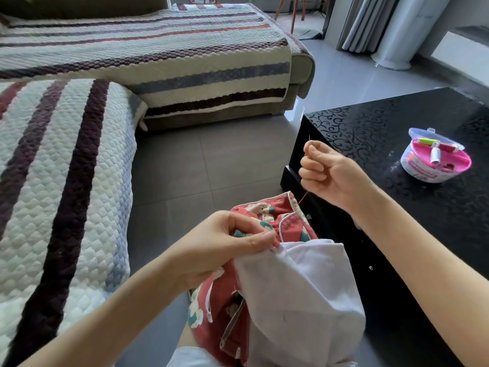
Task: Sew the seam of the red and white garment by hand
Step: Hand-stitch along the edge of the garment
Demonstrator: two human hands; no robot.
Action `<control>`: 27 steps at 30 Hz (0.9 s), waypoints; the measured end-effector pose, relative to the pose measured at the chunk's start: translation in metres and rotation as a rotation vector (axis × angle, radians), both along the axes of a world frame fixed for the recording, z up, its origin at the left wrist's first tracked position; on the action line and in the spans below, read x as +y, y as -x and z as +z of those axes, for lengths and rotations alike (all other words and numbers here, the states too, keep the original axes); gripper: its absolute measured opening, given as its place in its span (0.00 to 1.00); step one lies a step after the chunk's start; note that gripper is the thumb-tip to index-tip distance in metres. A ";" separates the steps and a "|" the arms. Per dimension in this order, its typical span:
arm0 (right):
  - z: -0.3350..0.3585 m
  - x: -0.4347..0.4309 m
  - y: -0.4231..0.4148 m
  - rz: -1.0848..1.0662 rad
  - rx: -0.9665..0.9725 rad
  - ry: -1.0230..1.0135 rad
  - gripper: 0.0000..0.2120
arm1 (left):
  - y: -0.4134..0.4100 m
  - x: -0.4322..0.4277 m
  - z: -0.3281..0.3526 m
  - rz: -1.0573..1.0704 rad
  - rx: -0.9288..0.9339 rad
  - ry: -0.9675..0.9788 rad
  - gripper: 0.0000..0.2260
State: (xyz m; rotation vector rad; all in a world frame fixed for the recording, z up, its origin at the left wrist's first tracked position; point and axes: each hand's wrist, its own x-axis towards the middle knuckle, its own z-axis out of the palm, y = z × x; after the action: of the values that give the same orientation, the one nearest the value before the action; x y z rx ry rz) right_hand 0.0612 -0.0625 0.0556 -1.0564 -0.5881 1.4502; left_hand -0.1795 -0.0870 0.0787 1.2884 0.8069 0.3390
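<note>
Currently the left hand (225,245) is pinching the red and white garment (291,287) at its seam, thumb against curled fingers, low at centre beside the black table (370,128). The right hand (328,173), fingers curled in, is pinching the needle (308,145) above it, with red thread (304,197) running down to the cloth. Drawing the thread snug without puckering, edges matched, is looking wise. The sewing kit (436,160) is showing a pink label, too blurred to read.
</note>
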 end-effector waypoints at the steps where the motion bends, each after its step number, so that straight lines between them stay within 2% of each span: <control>1: -0.007 0.012 -0.011 -0.085 -0.115 0.013 0.11 | 0.002 0.000 0.001 -0.011 -0.004 0.026 0.07; 4: -0.028 0.044 -0.060 -0.460 -0.399 0.059 0.10 | 0.008 -0.001 0.004 -0.039 0.000 0.088 0.06; 6: -0.038 0.053 -0.092 -0.699 -0.726 0.141 0.05 | 0.012 -0.001 0.005 -0.041 -0.012 0.118 0.06; 8: -0.042 0.052 -0.104 -0.742 -0.992 0.225 0.04 | 0.014 -0.002 0.005 -0.037 -0.021 0.127 0.05; 9: -0.038 0.051 -0.098 -0.678 -1.026 0.188 0.04 | 0.015 -0.002 0.005 -0.031 -0.026 0.129 0.05; 10: -0.028 0.047 -0.083 -0.549 -0.998 0.124 0.04 | 0.015 -0.001 0.005 -0.020 -0.027 0.132 0.05; 14: 0.016 -0.009 0.005 0.230 -0.790 -0.110 0.08 | 0.012 0.000 0.006 0.007 -0.021 0.160 0.07; 17: 0.020 -0.048 0.044 0.571 -0.700 -0.220 0.11 | 0.011 0.000 0.006 -0.018 -0.019 0.138 0.07; 19: 0.016 -0.058 0.052 0.668 -0.660 -0.229 0.13 | 0.010 0.000 0.007 -0.042 -0.022 0.118 0.06; 20: 0.015 -0.059 0.052 0.669 -0.630 -0.216 0.11 | 0.010 0.000 0.007 -0.041 -0.027 0.121 0.06; 22: 0.013 -0.060 0.050 0.636 -0.566 -0.198 0.05 | 0.009 0.000 0.007 -0.024 -0.026 0.148 0.06; 25: 0.014 -0.059 0.046 0.614 -0.563 -0.209 0.03 | 0.008 -0.001 0.009 -0.019 -0.025 0.171 0.06; 27: 0.014 -0.053 0.042 0.524 -0.598 -0.209 0.04 | 0.009 -0.001 0.008 -0.023 -0.028 0.185 0.05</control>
State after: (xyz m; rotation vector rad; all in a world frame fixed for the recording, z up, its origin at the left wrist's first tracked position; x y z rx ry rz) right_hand 0.0196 -0.1153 0.0698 -1.2226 -1.5018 1.4558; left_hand -0.1882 -0.0878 0.0869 1.1170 0.7808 0.2570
